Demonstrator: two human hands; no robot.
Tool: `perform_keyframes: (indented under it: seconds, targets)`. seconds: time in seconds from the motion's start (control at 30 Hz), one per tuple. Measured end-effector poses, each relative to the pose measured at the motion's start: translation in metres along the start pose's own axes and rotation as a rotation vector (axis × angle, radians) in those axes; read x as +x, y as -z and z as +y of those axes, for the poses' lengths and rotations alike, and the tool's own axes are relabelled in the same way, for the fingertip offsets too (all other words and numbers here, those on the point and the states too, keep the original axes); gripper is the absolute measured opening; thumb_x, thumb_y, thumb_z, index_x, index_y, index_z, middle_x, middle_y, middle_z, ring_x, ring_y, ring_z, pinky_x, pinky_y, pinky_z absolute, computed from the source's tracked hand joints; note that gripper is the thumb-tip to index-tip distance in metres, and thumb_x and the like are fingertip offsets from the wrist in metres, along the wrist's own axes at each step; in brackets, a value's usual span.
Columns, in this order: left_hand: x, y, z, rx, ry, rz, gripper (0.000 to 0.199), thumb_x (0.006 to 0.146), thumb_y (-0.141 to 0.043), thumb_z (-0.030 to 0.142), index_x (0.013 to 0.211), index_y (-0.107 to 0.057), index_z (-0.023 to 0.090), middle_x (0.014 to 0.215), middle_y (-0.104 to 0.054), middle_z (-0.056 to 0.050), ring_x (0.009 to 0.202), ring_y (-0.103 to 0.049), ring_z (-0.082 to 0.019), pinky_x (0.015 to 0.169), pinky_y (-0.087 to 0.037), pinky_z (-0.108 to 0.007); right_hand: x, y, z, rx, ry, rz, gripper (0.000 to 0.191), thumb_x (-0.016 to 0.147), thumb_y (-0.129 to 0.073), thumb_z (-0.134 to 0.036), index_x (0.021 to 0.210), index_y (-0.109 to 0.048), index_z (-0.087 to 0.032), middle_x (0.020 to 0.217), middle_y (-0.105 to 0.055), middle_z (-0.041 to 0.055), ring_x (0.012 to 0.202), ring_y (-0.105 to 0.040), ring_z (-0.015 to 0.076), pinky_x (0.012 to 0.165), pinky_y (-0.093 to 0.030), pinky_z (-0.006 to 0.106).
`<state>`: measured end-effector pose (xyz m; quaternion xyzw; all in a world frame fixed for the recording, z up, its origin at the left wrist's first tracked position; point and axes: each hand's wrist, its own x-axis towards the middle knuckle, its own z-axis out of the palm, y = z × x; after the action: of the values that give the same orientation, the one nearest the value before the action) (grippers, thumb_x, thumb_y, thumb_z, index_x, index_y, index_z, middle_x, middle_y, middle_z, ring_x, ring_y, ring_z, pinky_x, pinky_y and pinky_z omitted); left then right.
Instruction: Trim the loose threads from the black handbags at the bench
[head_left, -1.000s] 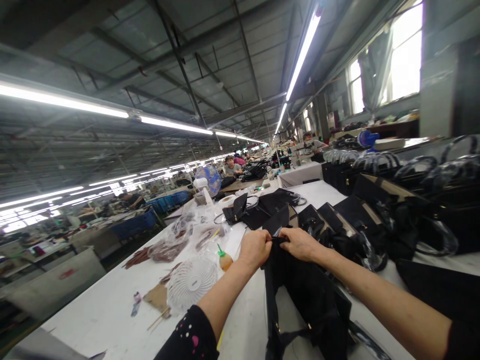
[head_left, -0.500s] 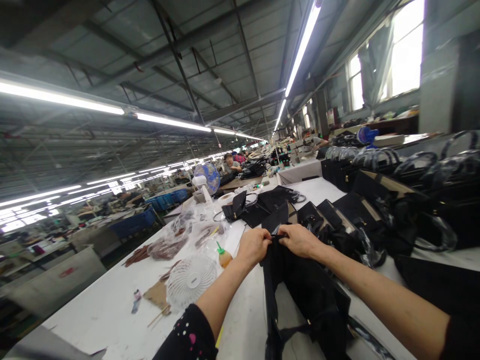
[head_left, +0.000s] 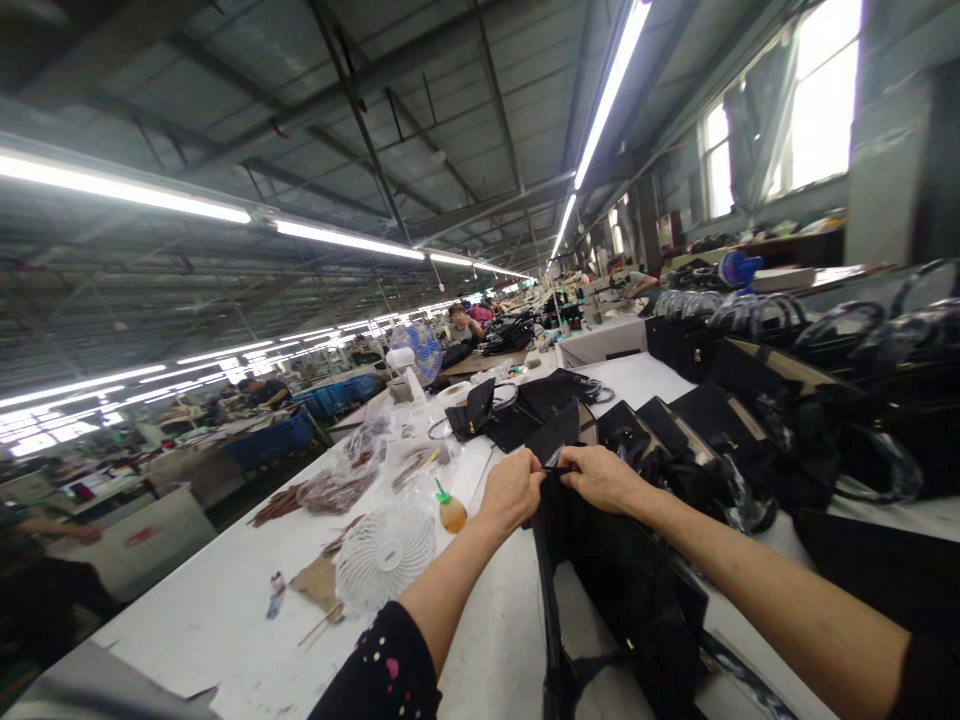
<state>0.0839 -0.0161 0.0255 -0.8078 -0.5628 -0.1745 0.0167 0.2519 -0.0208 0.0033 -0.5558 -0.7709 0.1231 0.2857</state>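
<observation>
A black bag piece [head_left: 622,570] hangs down from between my two hands over the white table. My left hand [head_left: 514,488] pinches its upper edge, fingers closed. Close beside it, a small gap apart, my right hand [head_left: 600,478] pinches the same edge with thumb and fingers. Just beyond the hands lie more black bags [head_left: 544,405] with loop handles. To the left of my left hand stands a small bottle [head_left: 451,512] with a green nozzle and amber liquid.
A white round fan [head_left: 386,558] and brown strips in clear plastic [head_left: 341,490] lie on the table [head_left: 187,620] at left. Black bags [head_left: 735,400] with wrapped handles line the right. A blue fan [head_left: 416,355] stands farther off. Other people sit beyond; a person's arm [head_left: 67,530] shows at far left.
A person's arm and dark clothing have appeared at the far left. The view has shifted slightly. Both my hands keep their pinch on the black piece, nearly unmoved.
</observation>
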Motion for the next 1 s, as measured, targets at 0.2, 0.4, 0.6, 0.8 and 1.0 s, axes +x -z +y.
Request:
perform_keyframes:
  seconds: [0.2, 0.4, 0.6, 0.8, 1.0]
  targets:
    - [0.0, -0.003, 0.0, -0.019, -0.006, 0.014, 0.012, 0.082, -0.052, 0.025, 0.086, -0.062, 0.018, 0.081, -0.066, -0.005, 0.081, -0.061, -0.02, 0.071, -0.039, -0.028, 0.001, 0.003, 0.0, 0.012, -0.013, -0.014, 0.012, 0.075, -0.056, -0.023, 0.083, -0.065, -0.023, 0.074, -0.065, 0.0, 0.069, -0.055, 0.0143, 0.058, -0.03, 0.023]
    - [0.0, -0.004, -0.006, -0.083, -0.089, 0.033, 0.013, 0.079, -0.055, 0.024, 0.085, -0.067, 0.021, 0.081, -0.069, -0.002, 0.077, -0.062, -0.017, 0.068, -0.04, -0.025, 0.0, 0.002, 0.001, 0.021, -0.01, -0.009, 0.013, 0.076, -0.056, -0.024, 0.085, -0.065, -0.022, 0.077, -0.065, 0.0006, 0.071, -0.056, 0.0147, 0.06, -0.031, 0.023]
    - [0.003, -0.009, -0.007, -0.129, -0.064, 0.047, 0.02, 0.075, -0.058, 0.02, 0.09, -0.071, 0.023, 0.09, -0.072, -0.002, 0.083, -0.062, -0.017, 0.076, -0.043, -0.026, 0.001, -0.001, 0.003, 0.012, 0.013, 0.015, 0.014, 0.076, -0.056, -0.023, 0.086, -0.065, -0.022, 0.078, -0.066, 0.0013, 0.074, -0.058, 0.0151, 0.062, -0.033, 0.023]
    - [0.004, -0.005, -0.001, -0.059, -0.076, 0.036, 0.016, 0.077, -0.061, 0.031, 0.085, -0.072, 0.024, 0.088, -0.072, -0.002, 0.084, -0.063, -0.018, 0.076, -0.043, -0.027, 0.0, -0.001, 0.003, 0.018, 0.023, 0.026, 0.012, 0.076, -0.055, -0.025, 0.084, -0.064, -0.022, 0.077, -0.066, 0.0013, 0.073, -0.058, 0.0154, 0.061, -0.033, 0.024]
    - [0.002, -0.004, 0.003, 0.016, -0.104, 0.056, 0.015, 0.08, -0.056, 0.028, 0.083, -0.069, 0.022, 0.083, -0.071, -0.002, 0.081, -0.062, -0.018, 0.072, -0.041, -0.027, 0.0, -0.001, 0.006, 0.015, 0.015, 0.015, 0.015, 0.076, -0.056, -0.026, 0.088, -0.065, -0.023, 0.08, -0.067, 0.0013, 0.076, -0.059, 0.0161, 0.064, -0.035, 0.024]
